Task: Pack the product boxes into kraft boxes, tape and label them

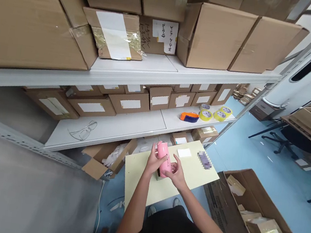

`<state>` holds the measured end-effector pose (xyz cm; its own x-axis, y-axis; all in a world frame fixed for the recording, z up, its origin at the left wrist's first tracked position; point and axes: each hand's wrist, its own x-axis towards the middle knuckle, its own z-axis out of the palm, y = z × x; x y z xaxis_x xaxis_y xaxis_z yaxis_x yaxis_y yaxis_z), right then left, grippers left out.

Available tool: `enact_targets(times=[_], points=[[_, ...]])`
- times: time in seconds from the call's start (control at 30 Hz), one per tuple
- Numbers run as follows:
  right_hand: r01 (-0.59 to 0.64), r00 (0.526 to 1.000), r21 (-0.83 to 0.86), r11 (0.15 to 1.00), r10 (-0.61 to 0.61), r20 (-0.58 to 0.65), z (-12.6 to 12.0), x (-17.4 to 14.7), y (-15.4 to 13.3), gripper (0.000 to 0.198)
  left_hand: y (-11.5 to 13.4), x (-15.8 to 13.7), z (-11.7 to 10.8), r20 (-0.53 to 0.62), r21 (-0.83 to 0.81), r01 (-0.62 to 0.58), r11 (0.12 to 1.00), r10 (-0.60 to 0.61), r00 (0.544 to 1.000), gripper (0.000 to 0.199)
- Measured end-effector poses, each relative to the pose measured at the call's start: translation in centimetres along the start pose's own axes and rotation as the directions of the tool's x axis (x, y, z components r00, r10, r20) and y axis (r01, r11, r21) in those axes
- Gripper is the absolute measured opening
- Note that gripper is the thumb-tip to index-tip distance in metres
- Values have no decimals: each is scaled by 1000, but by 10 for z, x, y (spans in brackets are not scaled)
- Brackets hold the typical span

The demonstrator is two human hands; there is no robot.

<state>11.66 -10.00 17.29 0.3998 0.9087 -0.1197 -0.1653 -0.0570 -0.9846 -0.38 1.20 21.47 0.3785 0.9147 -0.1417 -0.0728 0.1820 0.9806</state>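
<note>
Head view: two bare hands are holding one pink bottle (163, 153) at the centre of the frame, just below the middle.
Left hand: the left hand (153, 162) is wrapping the bottle's upper part, its thumb lying across the front.
Right hand: the right hand (176, 173) is gripping the lower part, fingers curving round the side.
Bottle: its long axis is running nearly up and down the frame, leaning a little; the capped end is pointing to the top and slightly left, the base to the bottom and slightly right. Dark lettering is running along its length.
Table: one pale yellow table (136, 179) is standing beneath the hands; whether the bottle is touching anything below, I cannot tell.
Tabletop: one white paper (184, 152) is lying right of the bottle, and one pixelated purple thing (204, 160) is lying further right.
Middle shelf: four rolls of tape (205, 118) are sitting right of centre, with one orange and blue object (189, 117) lying just beside them; one pair of clear glasses (85, 133) is lying at the left.
Open boxes: one big box (272, 204) is holding smaller boxes at the lower right; another open box (94, 167) is standing left of the table.
Shoes: two are showing at the bottom centre.
</note>
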Motion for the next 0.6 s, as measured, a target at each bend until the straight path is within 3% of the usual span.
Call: enact_targets(times=[0.1, 0.27, 0.33, 0.47, 0.6], points=[[-2, 999, -72, 997, -2, -46, 1, -5, 3, 115, 0, 3, -1, -8, 57, 1, 998, -1, 1000, 119], [-39, 998, 11, 999, 38, 48, -4, -2, 11, 111, -3, 3, 1, 129, -99, 32, 995, -19, 991, 119], [-40, 997, 72, 997, 35, 66, -7, 2, 13, 116, -5, 3, 5, 133, -100, 20, 995, -6, 991, 113], [-38, 999, 98, 994, 36, 25, -9, 2, 15, 127, -1, 7, 7, 27, 60, -71, 996, 69, 997, 92], [-52, 998, 89, 995, 48, 45, -8, -1, 17, 125, 6, 11, 3, 60, 124, -68, 990, 61, 996, 74]])
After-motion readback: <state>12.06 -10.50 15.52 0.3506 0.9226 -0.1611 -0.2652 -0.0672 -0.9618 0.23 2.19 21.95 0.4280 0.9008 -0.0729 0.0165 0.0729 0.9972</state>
